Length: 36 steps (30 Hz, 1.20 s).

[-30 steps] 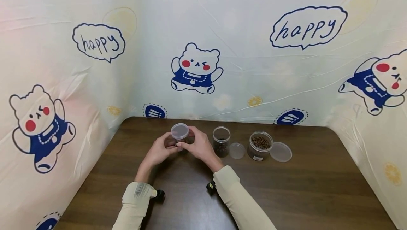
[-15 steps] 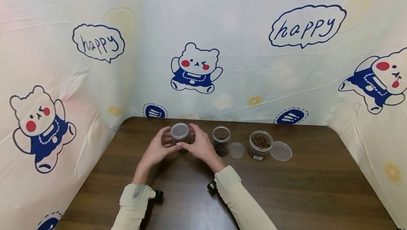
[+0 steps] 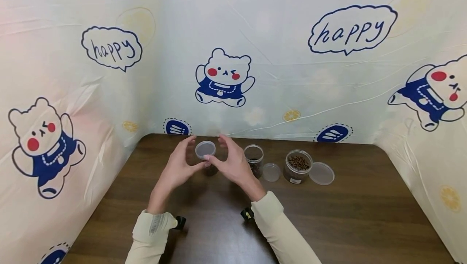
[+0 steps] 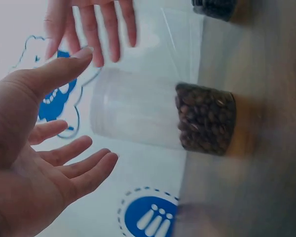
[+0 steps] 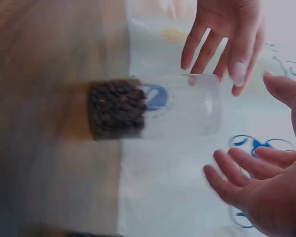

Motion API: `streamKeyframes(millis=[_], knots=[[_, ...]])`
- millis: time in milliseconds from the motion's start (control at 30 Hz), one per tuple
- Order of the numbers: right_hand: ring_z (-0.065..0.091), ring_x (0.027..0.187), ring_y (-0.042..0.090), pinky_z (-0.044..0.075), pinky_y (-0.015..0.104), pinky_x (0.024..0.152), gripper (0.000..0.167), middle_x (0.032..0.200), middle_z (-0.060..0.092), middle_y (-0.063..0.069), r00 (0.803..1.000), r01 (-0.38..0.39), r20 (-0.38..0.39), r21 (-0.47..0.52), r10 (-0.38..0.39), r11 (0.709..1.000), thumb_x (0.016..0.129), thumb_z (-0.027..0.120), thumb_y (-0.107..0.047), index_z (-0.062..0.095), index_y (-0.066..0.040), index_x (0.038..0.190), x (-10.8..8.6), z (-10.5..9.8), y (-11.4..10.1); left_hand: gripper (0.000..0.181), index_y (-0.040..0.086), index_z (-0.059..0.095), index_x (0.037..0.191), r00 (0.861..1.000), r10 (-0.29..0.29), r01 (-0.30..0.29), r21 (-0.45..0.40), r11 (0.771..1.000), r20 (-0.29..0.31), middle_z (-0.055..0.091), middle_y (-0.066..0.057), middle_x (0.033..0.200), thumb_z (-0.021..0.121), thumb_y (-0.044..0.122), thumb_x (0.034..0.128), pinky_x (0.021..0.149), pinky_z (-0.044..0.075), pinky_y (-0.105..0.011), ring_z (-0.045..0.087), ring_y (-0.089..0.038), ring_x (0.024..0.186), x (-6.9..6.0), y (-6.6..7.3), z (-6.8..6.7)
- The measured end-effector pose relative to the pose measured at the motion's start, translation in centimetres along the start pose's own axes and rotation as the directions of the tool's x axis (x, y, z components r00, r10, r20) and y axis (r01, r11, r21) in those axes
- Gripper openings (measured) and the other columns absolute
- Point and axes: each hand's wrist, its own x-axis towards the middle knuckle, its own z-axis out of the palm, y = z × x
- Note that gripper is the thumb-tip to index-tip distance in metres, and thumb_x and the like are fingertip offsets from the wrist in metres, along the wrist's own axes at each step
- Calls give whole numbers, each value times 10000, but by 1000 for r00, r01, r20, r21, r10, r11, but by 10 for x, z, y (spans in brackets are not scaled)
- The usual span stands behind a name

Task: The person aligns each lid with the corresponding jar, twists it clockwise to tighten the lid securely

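Note:
A clear jar (image 4: pixel 138 108) part filled with dark coffee beans (image 4: pixel 205 118) stands upright on the table, capped by a translucent lid (image 3: pixel 205 149). On its left side my left hand (image 3: pixel 177 166) has its fingers spread and relaxed. Opposite, my right hand (image 3: pixel 233 164) is spread the same way. Both wrist views show gaps between the hands and the jar. In the head view the thumbs partly cover the jar's front. Just right of my right hand is a lidless jar (image 3: pixel 254 153) of dark beans, partly hidden by that hand.
Further right stands a wider lidless jar (image 3: pixel 294 174) of brown beans. A small round lid (image 3: pixel 271 172) and a larger one (image 3: pixel 322 173) lie flat near the two lidless jars. A printed cloth backdrop (image 3: pixel 273 73) rises behind the wooden table (image 3: pixel 328 223).
My hands were around the lidded jar's sides; they have let go and spread away from it. The jar stays in place. The other jars and lids have not moved.

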Motion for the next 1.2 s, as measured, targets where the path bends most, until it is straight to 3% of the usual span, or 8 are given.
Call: streamKeyframes(millis=[200,400,567,700,833,1000,1100,1200], knots=[[661,1280,258,546,460,1094,708,1453,647,109,990,123,-70,13,-122,992,923,829,-356,519,-104,1507,-10,-22,-12,964,115,368,1596,999,41,-41,66,997,2,472,-197,1544,918,311,829,1122,490,-607,526,-411,1385,-2,18,4],[692,1212,253,576,454,1026,645,1360,696,98,963,217,-165,-1,-214,976,910,846,-316,570,-92,1448,-18,-51,-16,888,120,438,1546,998,54,-53,96,994,-13,489,-184,1507,913,352,832,1086,510,-604,559,-378,1305,-1,28,8],[700,1186,256,588,459,995,633,1319,707,90,954,225,-198,-26,-225,974,900,858,-306,586,-81,1426,-27,-75,-5,879,125,436,1543,999,52,-51,131,990,-7,469,-190,1523,907,360,838,1071,526,-599,544,-381,1313,-3,33,9],[696,1175,249,577,454,1019,646,1311,704,89,958,181,-215,-72,-192,981,879,877,-310,596,-85,1415,-34,-94,11,879,119,438,1544,996,92,-88,174,981,-16,446,-169,1545,895,397,846,1070,530,-589,488,-375,1357,-4,40,11],[669,1189,257,560,464,1034,695,1333,680,79,972,124,-183,-123,-145,985,849,902,-326,589,-110,1430,-42,-111,29,832,122,482,1510,984,172,-161,201,966,-38,448,-150,1541,894,406,845,1078,539,-556,476,-358,1377,-3,47,15],[636,1227,289,543,495,1054,743,1377,634,94,992,74,-84,-185,-91,980,818,924,-349,583,-121,1436,-47,-127,42,782,144,517,1484,962,265,-250,186,950,-59,495,-110,1511,888,411,850,1080,546,-530,571,-342,1340,1,53,26],[611,1294,323,526,535,1080,771,1433,606,113,999,31,-5,-224,-34,974,823,916,-371,566,-109,1458,-47,-131,45,810,158,499,1506,959,281,-269,179,946,-45,515,-84,1515,878,450,852,1090,539,-528,584,-330,1343,4,56,34],[567,1379,354,500,579,1108,808,1502,569,133,997,-12,76,-268,33,963,846,891,-407,530,-95,1499,-46,-132,49,848,174,468,1538,967,254,-249,174,953,-7,519,-79,1536,860,493,857,1118,518,-532,572,-317,1374,7,56,46]])
